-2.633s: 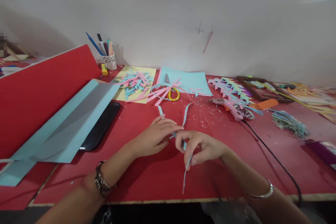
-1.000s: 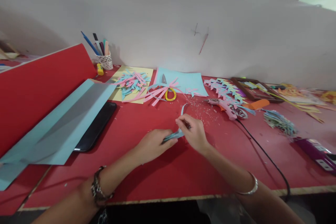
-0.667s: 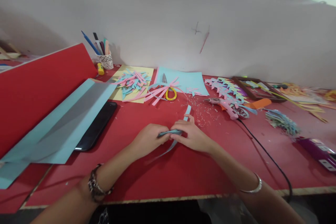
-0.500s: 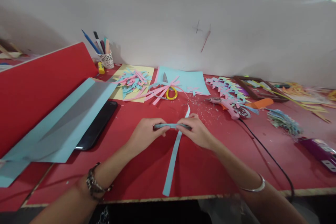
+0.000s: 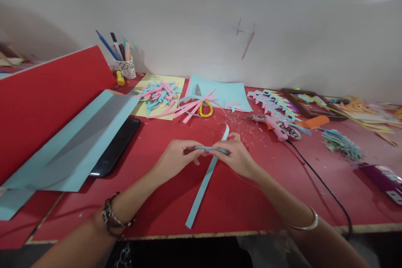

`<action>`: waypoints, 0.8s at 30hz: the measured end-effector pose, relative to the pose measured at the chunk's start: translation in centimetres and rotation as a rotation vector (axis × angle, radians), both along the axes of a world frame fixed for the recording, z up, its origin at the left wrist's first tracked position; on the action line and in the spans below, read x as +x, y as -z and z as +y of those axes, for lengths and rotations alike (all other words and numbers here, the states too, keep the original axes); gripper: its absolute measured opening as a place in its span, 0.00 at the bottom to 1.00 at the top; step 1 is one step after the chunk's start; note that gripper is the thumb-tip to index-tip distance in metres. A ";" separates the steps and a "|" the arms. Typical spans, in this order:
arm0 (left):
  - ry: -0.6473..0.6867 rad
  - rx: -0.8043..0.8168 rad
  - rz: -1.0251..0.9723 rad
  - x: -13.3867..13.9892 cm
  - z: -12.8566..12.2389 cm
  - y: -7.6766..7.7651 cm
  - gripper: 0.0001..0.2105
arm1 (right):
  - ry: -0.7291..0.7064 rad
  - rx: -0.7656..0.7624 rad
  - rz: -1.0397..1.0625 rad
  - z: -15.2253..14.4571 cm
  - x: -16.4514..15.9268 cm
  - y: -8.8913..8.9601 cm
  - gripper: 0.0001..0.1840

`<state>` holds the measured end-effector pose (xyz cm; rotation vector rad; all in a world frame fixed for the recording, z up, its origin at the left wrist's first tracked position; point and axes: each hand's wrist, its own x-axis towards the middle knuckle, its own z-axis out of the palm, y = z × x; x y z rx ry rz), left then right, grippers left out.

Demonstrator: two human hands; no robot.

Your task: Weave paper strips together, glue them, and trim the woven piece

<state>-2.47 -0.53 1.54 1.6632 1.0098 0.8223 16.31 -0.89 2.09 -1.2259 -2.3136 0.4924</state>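
Note:
Between my two hands, above the red table, is a folded blue paper strip (image 5: 207,148). My left hand (image 5: 182,155) pinches its left end between thumb and fingers. The right end is gripped by my right hand (image 5: 232,155) in the same way. A second, long blue paper strip (image 5: 201,194) slants from near the table's front edge up past my right hand, its far tip curled; my fingers hide part of it. I cannot tell whether the two strips are joined.
Yellow-handled scissors (image 5: 205,109) lie among pink strips behind my hands. A pink glue gun (image 5: 276,127) with a black cord (image 5: 314,176) is to the right. At left, blue paper sheets (image 5: 81,150) overlap a black phone (image 5: 117,146). Cut paper pieces (image 5: 160,94) are heaped on a yellow sheet.
My hands have drawn slightly closer together on the held strip. The near end of the long strip has swung left. The view has shifted a little.

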 end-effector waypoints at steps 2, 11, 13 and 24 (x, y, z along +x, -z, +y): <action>-0.040 -0.030 -0.022 0.0 0.1 -0.1 0.07 | 0.021 -0.010 0.011 0.0 0.0 0.0 0.25; -0.129 -0.038 -0.076 0.0 0.0 -0.5 0.08 | 0.060 -0.003 0.045 0.0 -0.1 0.0 0.24; -0.127 -0.042 -0.077 0.1 0.0 -0.6 0.07 | 0.077 -0.007 0.046 0.0 -0.1 -0.1 0.21; -0.185 -0.050 -0.006 -0.5 0.5 -0.7 0.09 | 0.113 -0.007 0.046 0.5 0.7 -0.4 0.14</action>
